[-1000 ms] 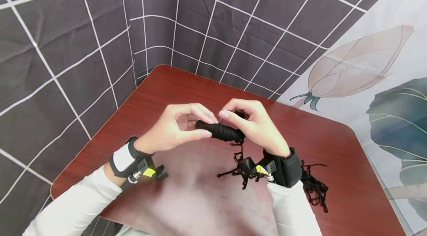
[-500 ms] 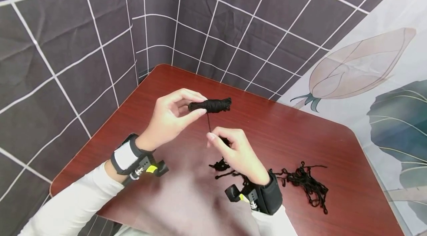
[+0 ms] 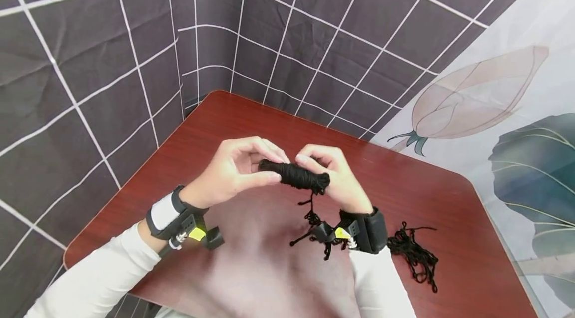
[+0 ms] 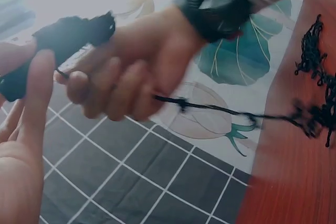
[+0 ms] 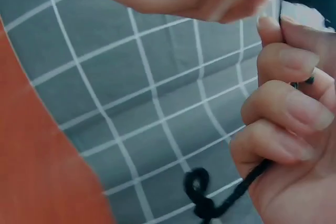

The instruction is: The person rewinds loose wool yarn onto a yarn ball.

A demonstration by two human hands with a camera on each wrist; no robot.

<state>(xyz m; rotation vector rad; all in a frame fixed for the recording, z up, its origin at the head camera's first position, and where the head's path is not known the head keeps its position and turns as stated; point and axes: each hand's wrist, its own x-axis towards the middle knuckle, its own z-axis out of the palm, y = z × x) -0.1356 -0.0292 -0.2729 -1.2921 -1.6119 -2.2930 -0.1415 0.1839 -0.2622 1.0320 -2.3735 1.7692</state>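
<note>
My left hand [image 3: 238,173] grips one end of a wound bundle of black cord [image 3: 297,176], held above the table with thumb below and fingers above. Just behind the bundle's other end is my right hand [image 3: 339,173]. In the right wrist view its curled fingers [image 5: 286,103] close round a strand of the cord, which runs up to the bundle. A knotted tail [image 4: 220,109] trails from the bottom of this hand toward the table in the left wrist view. Part of the right hand is hidden behind the bundle in the head view.
A loose tangle of black cord [image 3: 415,253] lies on the reddish-brown table [image 3: 458,208], right of my right wrist. More cord [image 3: 314,223] hangs below the hands. A dark grid-patterned curtain [image 3: 287,23] rises behind the table, and a flower-printed cloth [image 3: 471,98] hangs on the right.
Half a second ago my right hand was lower, pulling a strand down from the bundle; now it is up behind the bundle. The left hand has dropped slightly, tilting the bundle's right end downward.
</note>
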